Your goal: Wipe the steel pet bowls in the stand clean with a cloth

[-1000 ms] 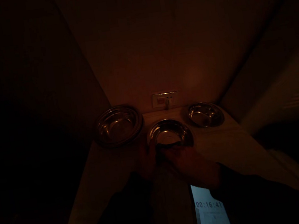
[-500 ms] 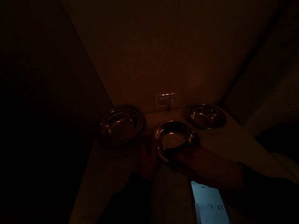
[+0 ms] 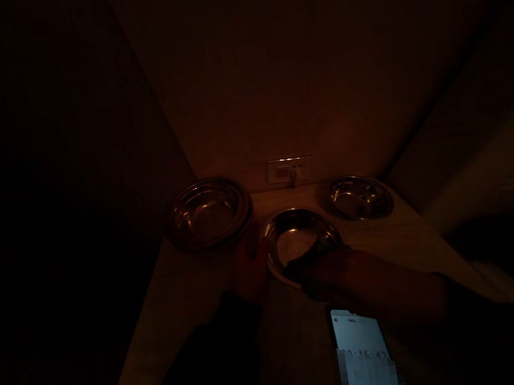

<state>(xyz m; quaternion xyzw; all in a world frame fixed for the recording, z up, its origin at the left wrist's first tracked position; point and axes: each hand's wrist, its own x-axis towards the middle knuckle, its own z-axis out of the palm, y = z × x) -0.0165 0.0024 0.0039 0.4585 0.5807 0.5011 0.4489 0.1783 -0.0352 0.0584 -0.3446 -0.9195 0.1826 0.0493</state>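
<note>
A shallow round metal bowl rests in the middle of the table in dim light. My left hand is at its left rim, the thumb side against the edge, gripping it as far as the darkness shows. Bunched under my right hand is a dark cloth, pressed on the near right part of the bowl's inside and rim. The fingers of that hand are mostly lost in shadow.
Stacked metal bowls stand at the back left, and another metal bowl at the back right. A lit phone lies near my right forearm. Behind the table, the wall holds a socket with a plug.
My right hand with the cloth has moved slightly to the right along the bowl, and more cloth shows at the right rim. My left hand stays at the left rim.
</note>
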